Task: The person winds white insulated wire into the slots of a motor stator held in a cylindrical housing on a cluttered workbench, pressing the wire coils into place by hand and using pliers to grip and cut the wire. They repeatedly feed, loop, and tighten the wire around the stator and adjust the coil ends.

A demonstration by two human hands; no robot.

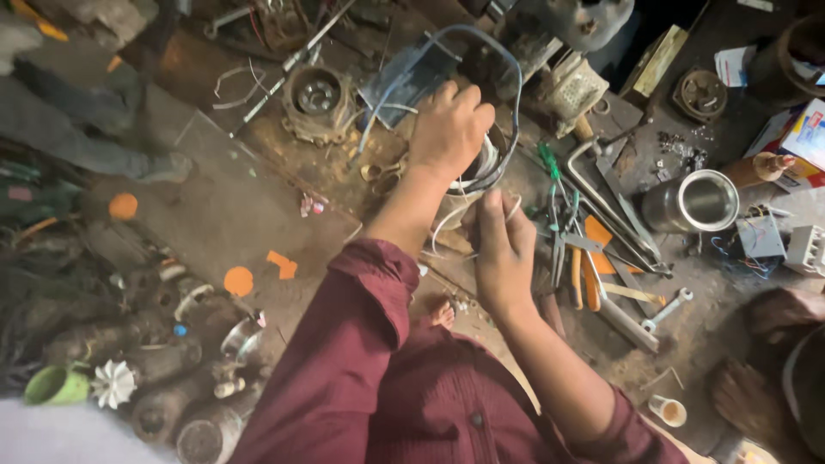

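Working on a round motor stator (478,176) that lies on the cluttered workshop floor, the person has both hands on its winding leads, and the step in hand looks like sorting or threading the white sleeved wires (447,219) that spill from its near edge. The left hand (449,129) lies over the top of the stator, fingers curled down onto its rim and the blue cable (514,94) looping round its far side; whether those fingers pinch a wire or merely steady the part cannot be told. The right hand (501,245), just below it, is closed narrowly, thumb pressed against the fingers on a thin white lead beside the stator's lower edge. A judgement only: the next move calls for a fine pull along the lead with the upper hand holding the stator from turning. To the right of this pinch lie pliers and screwdrivers (576,258), with a steel cup (698,202) farther out; left of the upper hand sits a round motor housing (318,99).
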